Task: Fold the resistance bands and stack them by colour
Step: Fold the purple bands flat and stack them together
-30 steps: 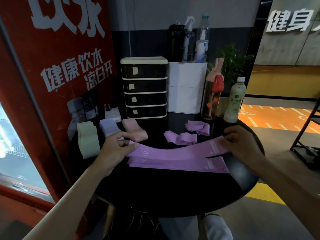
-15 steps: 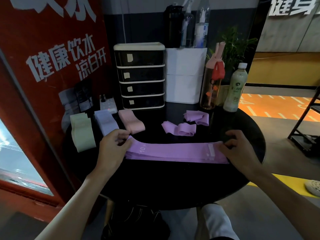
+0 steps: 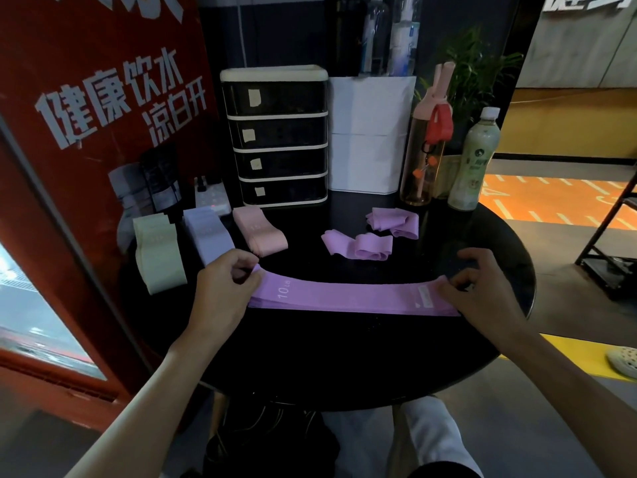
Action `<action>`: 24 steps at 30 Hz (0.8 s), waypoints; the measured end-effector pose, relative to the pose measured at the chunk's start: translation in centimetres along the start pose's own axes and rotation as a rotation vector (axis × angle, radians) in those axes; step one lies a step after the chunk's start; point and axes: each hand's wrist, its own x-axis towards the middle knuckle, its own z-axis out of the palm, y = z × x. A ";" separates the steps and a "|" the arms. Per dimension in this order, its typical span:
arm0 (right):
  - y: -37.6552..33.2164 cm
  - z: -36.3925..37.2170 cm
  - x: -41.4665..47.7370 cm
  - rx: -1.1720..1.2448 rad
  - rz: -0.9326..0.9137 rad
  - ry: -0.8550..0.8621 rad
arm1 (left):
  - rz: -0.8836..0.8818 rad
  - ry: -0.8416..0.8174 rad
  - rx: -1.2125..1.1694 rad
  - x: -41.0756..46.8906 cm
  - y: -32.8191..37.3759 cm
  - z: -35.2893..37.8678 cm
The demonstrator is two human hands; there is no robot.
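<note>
On black table, left hand, right hand pinch purple band ends; drawers closed

A round black table stands in a dim room. Left of the table is a big red sign with white letters, with a bright window low down. At the table's back edge sit a black drawer box and a white box. Right of the table the floor is orange.
</note>
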 end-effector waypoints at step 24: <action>1.8 0.4 0.4 -0.213 -0.106 0.040 | 0.049 -0.061 0.259 -0.7 0.3 0.0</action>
